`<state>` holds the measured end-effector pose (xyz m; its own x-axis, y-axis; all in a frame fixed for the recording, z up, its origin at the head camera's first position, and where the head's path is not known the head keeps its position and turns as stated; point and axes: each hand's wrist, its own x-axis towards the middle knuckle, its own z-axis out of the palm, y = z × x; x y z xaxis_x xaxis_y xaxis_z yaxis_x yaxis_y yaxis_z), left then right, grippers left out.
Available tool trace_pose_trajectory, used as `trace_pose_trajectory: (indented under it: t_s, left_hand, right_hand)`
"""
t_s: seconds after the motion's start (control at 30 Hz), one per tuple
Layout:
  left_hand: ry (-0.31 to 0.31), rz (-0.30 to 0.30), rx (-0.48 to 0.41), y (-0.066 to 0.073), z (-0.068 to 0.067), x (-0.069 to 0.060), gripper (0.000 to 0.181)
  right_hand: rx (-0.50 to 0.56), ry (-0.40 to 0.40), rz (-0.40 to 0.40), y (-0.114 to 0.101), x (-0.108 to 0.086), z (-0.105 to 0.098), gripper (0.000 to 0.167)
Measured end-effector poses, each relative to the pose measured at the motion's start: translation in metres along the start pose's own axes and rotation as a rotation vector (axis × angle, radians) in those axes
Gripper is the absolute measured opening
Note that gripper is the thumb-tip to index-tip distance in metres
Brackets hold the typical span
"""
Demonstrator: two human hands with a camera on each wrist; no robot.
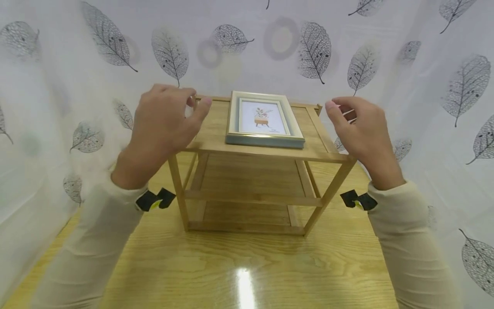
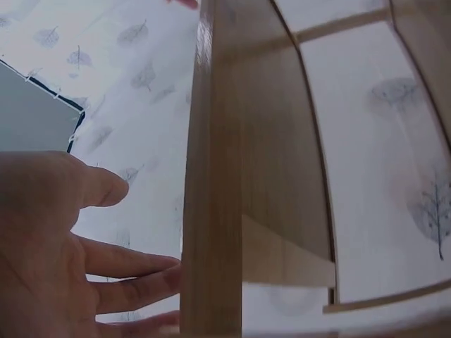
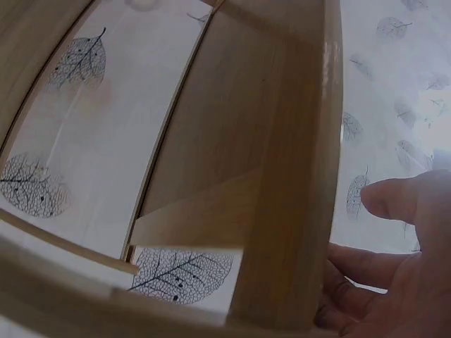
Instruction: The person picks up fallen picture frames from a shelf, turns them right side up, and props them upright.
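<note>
So, head view first: wooden stand upright on the worktop, between its left and right edges, leaf-print curtain behind. Picture frame lies face up on the top shelf, roughly midway between that shelf's side edges, near end close to the front edge. Left hand is by the shelf's left edge, right hand by its right edge. Both loosely bent, thumbs apart from the fingers, nothing gripped, neither on the frame. Progress, my read: frame looks placed, lying on the shelf with no hand supporting it, so that part seems done. Anything left would be with the stand itself, hands being at its two sides; can't tell for sure.

Left wrist view: thumb well away from the fingers, fingers fairly straight, tips right at the stand's side. Contact or small gap, can't tell. No grip shown; frame not visible.

Right wrist view: much the same mirrored. Thumb apart, fingers a bit more bent, tips at the stand's right side and partly hidden, so touch can't be confirmed. No hold seen on anything; no frame here either.
</note>
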<state>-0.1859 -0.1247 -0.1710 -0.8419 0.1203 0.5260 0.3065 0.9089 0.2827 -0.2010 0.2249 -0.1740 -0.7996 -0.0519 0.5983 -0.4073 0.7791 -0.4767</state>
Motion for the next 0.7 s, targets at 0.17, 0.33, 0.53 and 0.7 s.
trace_pose_trajectory:
  t_s: [0.17, 0.33, 0.53, 0.7]
  left_hand:
    - [-0.110, -0.027, 0.007, 0.010, 0.005, 0.006, 0.064]
    - [-0.172, -0.021, -0.005, 0.016, 0.014, 0.012, 0.055]
    - [-0.217, -0.004, -0.026, 0.019, 0.023, 0.017, 0.048]
    - [-0.234, 0.016, -0.010, 0.022, 0.027, 0.017, 0.047]
  right_hand:
    - [-0.032, -0.158, 0.070, -0.012, 0.008, 0.005, 0.058]
    - [-0.043, -0.271, 0.088, -0.019, 0.011, 0.013, 0.060]
    - [-0.052, -0.338, 0.078, -0.025, 0.013, 0.022, 0.052]
    - [-0.064, -0.384, 0.046, -0.028, 0.013, 0.027, 0.047]
